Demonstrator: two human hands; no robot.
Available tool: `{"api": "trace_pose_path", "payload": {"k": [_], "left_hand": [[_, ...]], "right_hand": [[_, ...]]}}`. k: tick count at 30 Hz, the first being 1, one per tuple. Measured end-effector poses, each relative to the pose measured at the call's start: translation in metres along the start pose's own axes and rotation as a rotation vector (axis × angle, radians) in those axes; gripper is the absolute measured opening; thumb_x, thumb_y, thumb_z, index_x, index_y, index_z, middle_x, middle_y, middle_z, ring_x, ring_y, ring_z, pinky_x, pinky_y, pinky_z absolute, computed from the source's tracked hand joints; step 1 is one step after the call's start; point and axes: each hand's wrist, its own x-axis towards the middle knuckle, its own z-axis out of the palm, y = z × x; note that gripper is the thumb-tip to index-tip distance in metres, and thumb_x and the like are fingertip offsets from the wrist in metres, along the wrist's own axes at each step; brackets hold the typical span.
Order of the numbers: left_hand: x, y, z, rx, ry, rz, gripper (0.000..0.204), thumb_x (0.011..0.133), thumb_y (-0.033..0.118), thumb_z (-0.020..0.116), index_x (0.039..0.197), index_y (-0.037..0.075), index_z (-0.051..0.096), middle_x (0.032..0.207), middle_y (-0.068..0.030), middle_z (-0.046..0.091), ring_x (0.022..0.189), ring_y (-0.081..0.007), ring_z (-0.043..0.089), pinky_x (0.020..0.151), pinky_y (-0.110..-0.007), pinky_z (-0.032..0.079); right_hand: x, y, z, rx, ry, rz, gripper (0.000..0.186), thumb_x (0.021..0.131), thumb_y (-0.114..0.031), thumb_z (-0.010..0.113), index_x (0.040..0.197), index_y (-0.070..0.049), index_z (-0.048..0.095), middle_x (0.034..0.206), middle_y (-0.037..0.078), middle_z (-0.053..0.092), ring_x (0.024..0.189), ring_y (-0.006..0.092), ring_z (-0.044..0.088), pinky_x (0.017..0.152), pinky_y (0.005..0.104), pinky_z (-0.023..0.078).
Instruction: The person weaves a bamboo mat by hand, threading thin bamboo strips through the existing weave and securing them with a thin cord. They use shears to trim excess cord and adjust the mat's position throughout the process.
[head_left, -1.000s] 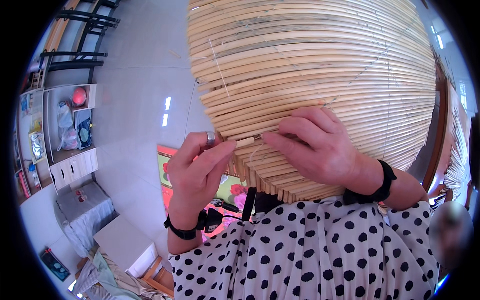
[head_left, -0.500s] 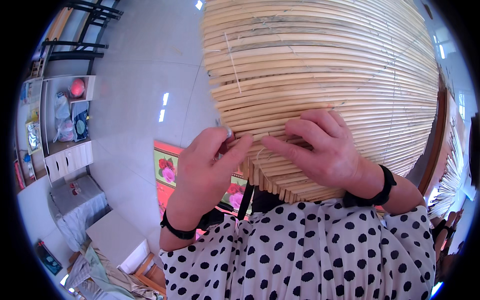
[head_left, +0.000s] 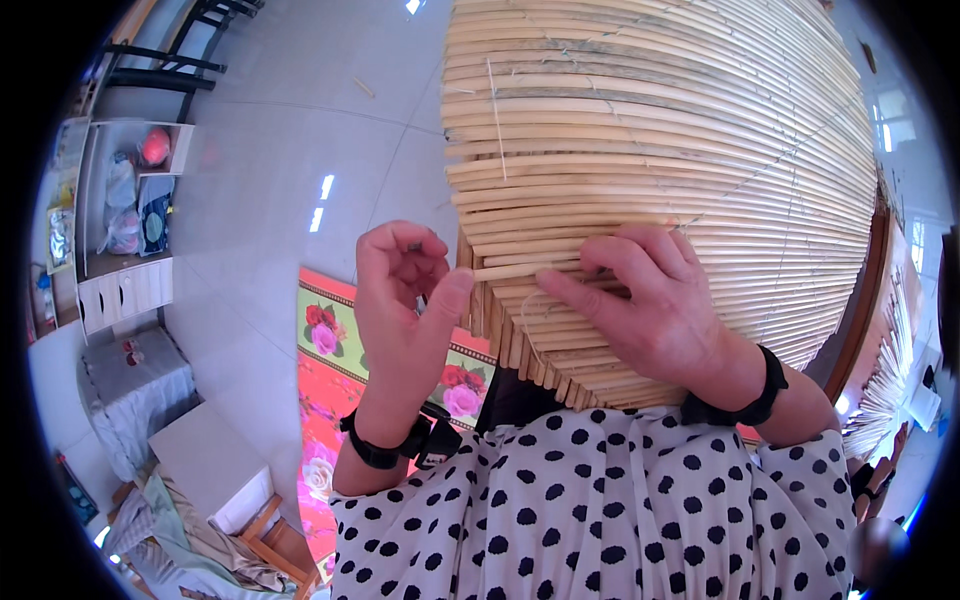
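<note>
The stalk mat (head_left: 640,130), made of pale stalks laid side by side, fills the middle and far right of the scene, its near edge reaching the person's polka-dot top (head_left: 600,500). At its near left edge, the left hand (head_left: 405,310) is loosely spread, the thumb tip touching the left end of one pale stalk (head_left: 510,271), the other fingers half curled and apart from the thumb. The right hand (head_left: 650,300) lies over the mat, fingers bent, one fingertip on the same stalk farther right; whether it pinches anything I cannot tell. A thin white thread (head_left: 527,325) loops just near that fingertip. Farther off, a slim white strip (head_left: 498,120) lies across the stalks. Black bands circle both wrists. Left of the mat, a red and green floral cloth (head_left: 325,345) lies on the glossy floor (head_left: 270,190). At the far left stands a shelf unit (head_left: 130,290) holding a red ball (head_left: 155,147) and plastic bags; nearer is a white box-shaped piece (head_left: 205,455). On the right, more stalks (head_left: 880,395) fan out.
</note>
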Motion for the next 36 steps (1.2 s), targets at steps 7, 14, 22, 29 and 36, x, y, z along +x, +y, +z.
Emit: {"api": "trace_pose_path", "payload": {"k": [7, 14, 22, 29, 36], "left_hand": [[0.004, -0.006, -0.004, 0.061, 0.024, -0.027, 0.04, 0.082, 0.004, 0.075, 0.117, 0.002, 0.054, 0.091, -0.0048, 0.055, 0.074, -0.0102, 0.056, 0.066, -0.023, 0.048], [0.006, -0.001, -0.011, 0.496, -0.161, 0.447, 0.018, 0.075, -0.001, 0.08, 0.089, 0.003, 0.069, 0.079, -0.0068, 0.059, 0.063, -0.0129, 0.056, 0.052, -0.024, 0.044], [0.015, -0.001, -0.007, 0.492, -0.182, 0.457, 0.018, 0.075, -0.003, 0.079, 0.089, 0.002, 0.069, 0.077, -0.0054, 0.059, 0.06, -0.0119, 0.054, 0.049, -0.025, 0.042], [0.017, -0.009, -0.002, 0.347, -0.177, 0.234, 0.033, 0.077, 0.003, 0.077, 0.107, 0.004, 0.065, 0.089, -0.0052, 0.062, 0.074, -0.0129, 0.058, 0.063, -0.027, 0.048], [0.016, -0.006, 0.003, -0.292, -0.283, -0.429, 0.059, 0.081, 0.016, 0.076, 0.13, -0.004, 0.05, 0.115, -0.0107, 0.063, 0.103, -0.0142, 0.06, 0.089, -0.03, 0.05]], "right_hand": [[0.001, 0.0, -0.002, 0.014, 0.015, 0.007, 0.042, 0.074, -0.015, 0.065, 0.115, -0.018, 0.071, 0.1, 0.001, 0.057, 0.094, 0.0206, 0.055, 0.079, 0.0345, 0.043], [-0.002, 0.001, 0.0, 0.005, 0.021, -0.006, 0.042, 0.074, -0.016, 0.065, 0.115, -0.018, 0.071, 0.102, 0.0, 0.056, 0.097, 0.0204, 0.054, 0.08, 0.0352, 0.043], [-0.002, 0.008, 0.005, -0.004, 0.079, -0.034, 0.043, 0.073, -0.017, 0.065, 0.115, -0.014, 0.07, 0.102, 0.0, 0.055, 0.096, 0.0203, 0.054, 0.077, 0.0356, 0.044], [0.0, 0.01, 0.007, -0.05, 0.071, -0.02, 0.045, 0.071, -0.016, 0.064, 0.116, -0.015, 0.071, 0.099, 0.0, 0.055, 0.093, 0.0202, 0.054, 0.076, 0.0354, 0.044], [-0.001, 0.003, 0.003, -0.044, 0.053, -0.014, 0.045, 0.073, -0.016, 0.063, 0.116, -0.016, 0.071, 0.1, 0.001, 0.055, 0.096, 0.0208, 0.054, 0.078, 0.0359, 0.045]]}}
